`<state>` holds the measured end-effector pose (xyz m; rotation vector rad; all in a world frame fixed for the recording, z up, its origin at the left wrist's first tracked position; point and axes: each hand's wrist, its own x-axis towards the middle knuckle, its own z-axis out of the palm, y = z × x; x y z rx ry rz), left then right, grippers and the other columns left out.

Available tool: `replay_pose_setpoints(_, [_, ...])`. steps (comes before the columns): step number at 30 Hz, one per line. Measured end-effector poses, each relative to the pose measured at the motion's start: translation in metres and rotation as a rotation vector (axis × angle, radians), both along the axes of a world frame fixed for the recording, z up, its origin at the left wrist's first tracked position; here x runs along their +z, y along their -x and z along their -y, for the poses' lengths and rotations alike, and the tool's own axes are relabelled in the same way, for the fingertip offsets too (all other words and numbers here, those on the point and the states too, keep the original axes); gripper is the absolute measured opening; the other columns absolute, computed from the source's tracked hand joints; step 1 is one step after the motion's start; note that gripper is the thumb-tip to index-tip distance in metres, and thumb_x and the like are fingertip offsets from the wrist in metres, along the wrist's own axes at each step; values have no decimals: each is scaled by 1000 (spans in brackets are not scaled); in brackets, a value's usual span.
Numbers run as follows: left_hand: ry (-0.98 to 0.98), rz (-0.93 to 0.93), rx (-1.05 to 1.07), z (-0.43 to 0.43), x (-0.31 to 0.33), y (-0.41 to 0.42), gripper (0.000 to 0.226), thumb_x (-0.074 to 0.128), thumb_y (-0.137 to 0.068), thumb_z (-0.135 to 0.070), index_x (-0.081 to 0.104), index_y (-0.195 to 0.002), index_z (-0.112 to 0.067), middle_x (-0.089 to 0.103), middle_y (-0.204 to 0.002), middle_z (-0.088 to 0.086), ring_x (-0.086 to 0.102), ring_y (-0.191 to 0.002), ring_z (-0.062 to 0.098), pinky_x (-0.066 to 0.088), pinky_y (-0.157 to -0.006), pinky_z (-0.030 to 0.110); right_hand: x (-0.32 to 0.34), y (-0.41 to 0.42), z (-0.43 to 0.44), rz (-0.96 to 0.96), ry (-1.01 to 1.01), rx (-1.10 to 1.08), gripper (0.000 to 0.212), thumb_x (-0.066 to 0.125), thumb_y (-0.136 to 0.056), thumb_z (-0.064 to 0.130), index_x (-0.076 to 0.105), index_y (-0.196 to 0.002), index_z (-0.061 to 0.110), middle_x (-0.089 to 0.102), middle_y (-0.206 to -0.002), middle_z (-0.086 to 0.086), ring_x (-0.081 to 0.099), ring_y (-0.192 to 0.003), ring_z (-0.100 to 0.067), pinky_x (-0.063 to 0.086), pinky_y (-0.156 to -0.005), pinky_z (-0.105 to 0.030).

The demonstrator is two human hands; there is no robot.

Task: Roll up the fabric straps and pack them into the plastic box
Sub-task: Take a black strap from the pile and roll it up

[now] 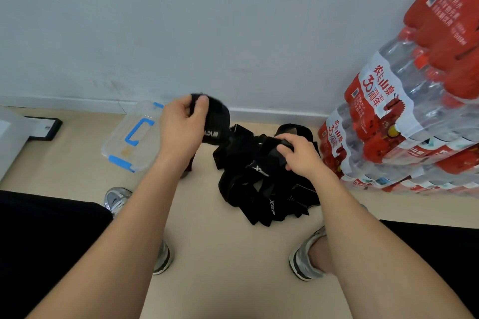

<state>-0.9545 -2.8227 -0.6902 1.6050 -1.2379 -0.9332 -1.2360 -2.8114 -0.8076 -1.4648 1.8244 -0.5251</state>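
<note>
Pinching one strap (pixel 217 122) left of the pile (pixel 246 189) is the left grip (pixel 181 124); right grip (pixel 298 155) clutches another atop the pile; one plastic box (pixel 121 145) farther left, corner hidden; pile's straps uncountable

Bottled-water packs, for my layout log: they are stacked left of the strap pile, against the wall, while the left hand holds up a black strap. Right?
Wrong side. The head view shows the bottled-water packs stacked right of the strap pile, against the wall, while the left hand holds up a black strap.
</note>
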Motion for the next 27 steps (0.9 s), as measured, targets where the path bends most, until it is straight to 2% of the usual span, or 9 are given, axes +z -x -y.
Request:
replay_pose_setpoints(2, [-98,102,-18,-6,-10,-2,32,65,-101,-36,74,-88,-9,76,-80,16,75,-77,26,62,-76,53,10,-6,9,4,48,-9,35,60,-110,29,61,-146,31,67,-134,-3,76,-82,-17,57,-69,-23])
replay_pose_setpoints(6, [-341,294,-118,-14,-35,-9,23,70,-93,-23,71,-96,0,75,-91,22,74,-89,39,62,-80,51,34,-17,23,19,65,22,35,57,-111,32,60,-145,27,62,-144,2,69,-120,-29,54,-108,-49])
replay_pose_setpoints(10, [-544,678,-388,-20,-60,-19,17,68,-87,-13,56,-98,-19,54,-87,2,53,-83,28,48,-74,35,49,-24,28,52,160,-6,29,57,-111,33,62,-139,26,65,-137,1,65,-123,-28,55,-106,-50])
replay_pose_setpoints(13, [-686,842,-551,-24,-68,-21,2,60,-86,-8,59,-87,-9,56,-78,8,56,-71,28,45,-63,33,55,-27,26,56,330,-134,22,60,-110,34,57,-130,27,66,-126,1,63,-117,-23,54,-91,-41])
replay_pose_setpoints(15, [-706,896,-618,-25,-75,-20,16,61,-91,-11,68,-104,-6,64,-107,15,68,-91,33,56,-77,37,59,-28,25,32,389,-129,20,61,-109,37,52,-125,29,66,-115,4,66,-106,-20,56,-82,-40])
replay_pose_setpoints(17, [-553,807,-597,-25,-75,-14,35,68,-98,-24,68,-132,-16,51,-139,13,66,-114,32,54,-96,38,62,-28,25,13,385,-54,16,62,-108,39,50,-119,35,66,-102,8,69,-91,-15,58,-73,-39])
replay_pose_setpoints(21, [-215,274,-595,-25,-63,14,80,84,-92,-39,43,-159,-22,52,-148,2,57,-130,17,47,-99,25,61,-40,24,137,249,-42,13,63,-105,34,51,-104,40,70,-71,-3,73,-58,-22,55,-52,-36])
replay_pose_setpoints(24, [-117,316,-630,-33,-68,38,103,91,-81,-48,32,-162,-22,45,-151,4,47,-138,19,44,-116,38,56,-54,20,356,129,-111,11,68,-101,28,58,-103,32,70,-60,4,69,-49,-18,50,-44,-28])
replay_pose_setpoints(27, [-34,259,-531,-39,-78,51,90,85,-89,-41,33,-160,-23,43,-150,5,45,-137,16,43,-114,35,53,-61,14,474,-8,-25,17,77,-96,25,70,-111,24,74,-68,1,66,-56,-13,52,-51,-26])
